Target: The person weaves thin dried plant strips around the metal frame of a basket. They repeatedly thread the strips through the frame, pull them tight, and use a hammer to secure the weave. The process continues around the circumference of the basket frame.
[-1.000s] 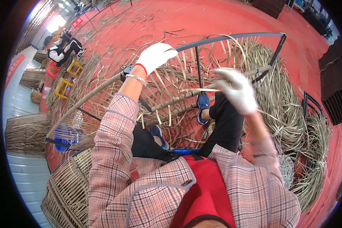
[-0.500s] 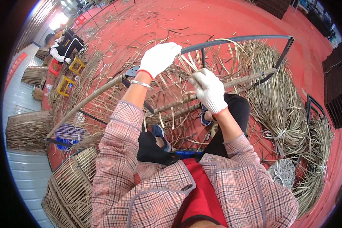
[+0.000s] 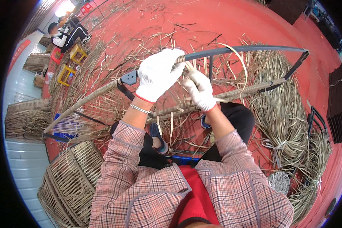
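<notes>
Across my lap lies a dark metal frame [image 3: 250, 48], partly wound with pale flat weaving strip. My left hand [image 3: 159, 72], in a white knitted glove, is closed around the frame's curved upper bar, where a short wrapped stretch shows beside the fingers. Just to its right, my right hand [image 3: 200, 90], gloved too, is closed on a weaving strip [image 3: 190, 67] that runs up to the bar. A pale strip [image 3: 241, 62] arches out loosely to the right and comes back down behind the right hand. The lower rail [image 3: 231, 92] is wrapped along most of its length.
A large bundle of dry strips [image 3: 277, 110] lies at the right, with loose strips scattered over the red floor [image 3: 231, 21]. A woven panel [image 3: 70, 178] leans at the lower left. Yellow stools [image 3: 66, 75] and a seated person [image 3: 66, 36] are at the far left.
Both hands have come closer together at the bar, the right moving slightly left and down. The frame has shifted a little downward, and the loose strip now arches farther right.
</notes>
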Demonstrator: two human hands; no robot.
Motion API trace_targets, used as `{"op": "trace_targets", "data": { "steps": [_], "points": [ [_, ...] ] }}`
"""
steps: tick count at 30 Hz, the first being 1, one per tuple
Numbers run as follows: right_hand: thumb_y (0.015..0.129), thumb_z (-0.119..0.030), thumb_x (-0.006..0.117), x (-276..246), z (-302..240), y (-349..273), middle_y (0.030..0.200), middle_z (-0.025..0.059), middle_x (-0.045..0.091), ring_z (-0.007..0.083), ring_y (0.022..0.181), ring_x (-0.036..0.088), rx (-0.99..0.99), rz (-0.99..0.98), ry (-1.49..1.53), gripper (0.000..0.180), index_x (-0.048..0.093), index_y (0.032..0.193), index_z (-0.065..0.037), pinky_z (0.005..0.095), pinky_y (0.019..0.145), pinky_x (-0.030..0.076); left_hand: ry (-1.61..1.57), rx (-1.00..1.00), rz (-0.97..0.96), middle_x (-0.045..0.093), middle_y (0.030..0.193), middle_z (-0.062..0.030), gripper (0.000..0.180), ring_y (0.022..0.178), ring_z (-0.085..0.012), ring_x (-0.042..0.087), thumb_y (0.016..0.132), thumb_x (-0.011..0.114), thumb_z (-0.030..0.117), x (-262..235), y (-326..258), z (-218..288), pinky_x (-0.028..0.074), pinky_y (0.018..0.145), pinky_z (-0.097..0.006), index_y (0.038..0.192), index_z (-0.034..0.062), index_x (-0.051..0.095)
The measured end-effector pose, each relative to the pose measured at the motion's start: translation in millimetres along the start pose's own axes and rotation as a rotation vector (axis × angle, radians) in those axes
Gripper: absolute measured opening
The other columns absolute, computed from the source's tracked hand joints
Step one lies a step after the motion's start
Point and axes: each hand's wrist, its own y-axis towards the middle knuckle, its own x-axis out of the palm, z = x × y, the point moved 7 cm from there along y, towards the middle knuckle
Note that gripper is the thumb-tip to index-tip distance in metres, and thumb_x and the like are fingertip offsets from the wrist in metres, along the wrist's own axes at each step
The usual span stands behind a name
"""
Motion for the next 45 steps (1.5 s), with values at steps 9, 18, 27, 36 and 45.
{"op": "trace_targets", "data": {
  "steps": [9,18,27,36,45],
  "points": [
    [0.091,-0.016,0.064,22.2,18.5,38.5,0.096,0.0139,0.070,0.0367,0.092,0.066,-0.150,-0.054,-0.425,0.011,0.069,0.098,-0.010,0.0445,0.079,0.053,0.067,-0.069,-0.048,0.072,0.090,-0.0011,0.026,0.075,-0.0209,0.071,0.084,0.077,0.025,8.5,2.6,-9.1,0.056,0.066,-0.032,0.109,0.0181,0.075],
    [0.089,-0.006,0.069,26.2,-27.9,-37.1,0.081,0.0128,0.055,0.0309,0.077,0.055,-0.002,0.106,0.014,0.013,0.058,0.083,-0.002,0.0412,0.073,0.048,0.172,-0.102,-0.056,0.065,0.077,-0.0017,0.018,0.068,-0.0245,0.069,0.084,0.067,0.031,13.3,9.0,-4.1,0.054,0.057,-0.040,0.100,0.0241,0.069],
    [0.090,-0.006,0.067,-9.7,-32.5,-81.1,0.126,0.0168,0.065,0.0349,0.124,0.060,-0.095,0.078,-0.436,0.005,0.065,0.094,-0.004,0.0430,0.099,0.051,0.219,0.000,-0.037,0.070,0.102,-0.0026,0.027,0.097,-0.0228,0.068,0.087,0.072,0.031,8.5,12.0,-8.8,0.054,0.085,-0.040,0.111,0.0202,0.069],
    [0.093,-0.011,0.059,24.8,141.1,-61.5,0.096,0.0191,0.072,0.0415,0.097,0.068,0.478,-0.364,-0.324,0.015,0.071,0.101,-0.012,0.0477,0.085,0.053,-0.161,-0.778,-0.297,0.071,0.112,-0.0090,0.026,0.106,-0.0329,0.069,0.100,0.060,0.033,120.8,-172.7,-54.4,0.054,0.093,-0.044,0.117,0.0159,0.070],
    [0.093,-0.021,0.057,61.6,220.4,-48.9,0.121,0.0183,0.071,0.0363,0.112,0.070,0.681,-1.011,-0.915,0.031,0.078,0.111,-0.008,0.0461,0.092,0.057,-0.282,-0.625,-0.493,0.071,0.107,-0.0121,0.023,0.099,-0.0352,0.070,0.099,0.060,0.028,169.0,-189.9,-63.4,0.054,0.085,-0.048,0.117,0.0150,0.062]
  ]
}}
